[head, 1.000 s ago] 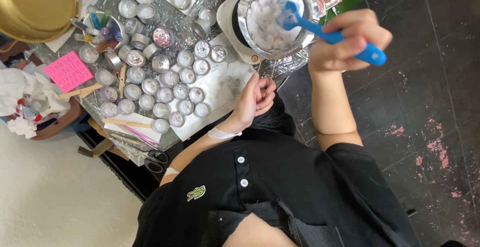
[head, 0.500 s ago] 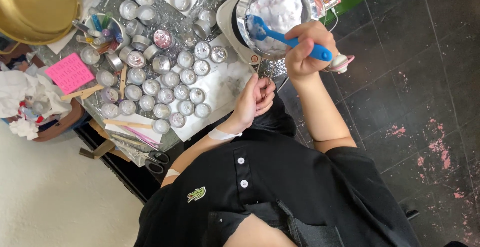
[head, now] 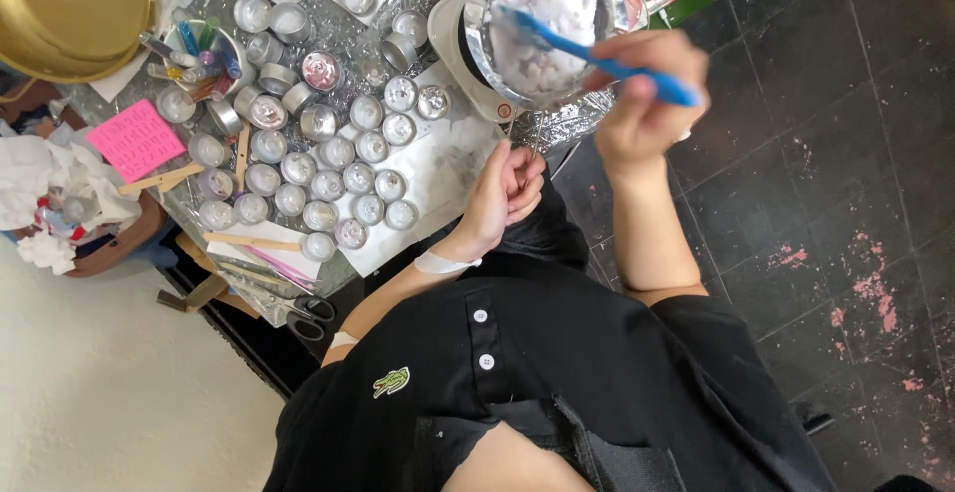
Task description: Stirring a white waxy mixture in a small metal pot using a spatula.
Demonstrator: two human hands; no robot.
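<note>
Cluttered table [head: 438, 169] of foil cups [head: 338, 169]: your right hand [head: 647, 104] grasps the blue spatula [head: 587, 49] in the pot [head: 542, 24] of white wax at the edge, left hand [head: 502, 194] curled empty nearby, so stir slow, scrape sides.

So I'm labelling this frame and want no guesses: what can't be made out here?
Head view only:
- Blue spatula: motion-blurred; handle end hidden in the right hand.
- White contents of the metal bowl: too blurred to identify.
- Gold bowl: cut by the frame edge.
- Left hand: fingers curled, palm hidden.
</note>
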